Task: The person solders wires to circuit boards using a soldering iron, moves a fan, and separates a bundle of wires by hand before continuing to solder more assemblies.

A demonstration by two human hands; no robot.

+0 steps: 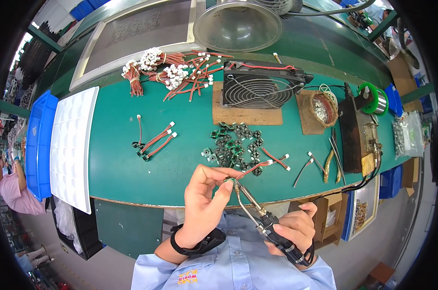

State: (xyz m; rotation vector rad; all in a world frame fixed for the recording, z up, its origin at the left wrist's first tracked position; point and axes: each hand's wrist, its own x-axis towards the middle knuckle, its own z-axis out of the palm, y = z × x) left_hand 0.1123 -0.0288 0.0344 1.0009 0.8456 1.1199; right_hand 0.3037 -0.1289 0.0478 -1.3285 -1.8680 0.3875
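My left hand [203, 199] is closed in a pinch near the table's front edge. Between its thumb and forefinger is a small green circuit board, mostly covered by the fingers; a red wire lead with a white plug [252, 168] reaches away from it. My right hand [294, 232] grips a black soldering iron [272, 231] with a thin metal tube along its shaft. The iron's tip meets the board at the left fingertips. Just beyond lies a heap of small black and green boards [234, 146]. Several boards with wire leads attached [144, 151] lie to the left.
Bundled red leads with white plugs [168, 72] lie at the back. A black fan [262, 87] stands mid-back, beside a solder-filled dish [323, 110]. On the right are tweezers [336, 157], a dark box unit [352, 135] and a solder spool [373, 99]. A white tray [73, 145] borders the left.
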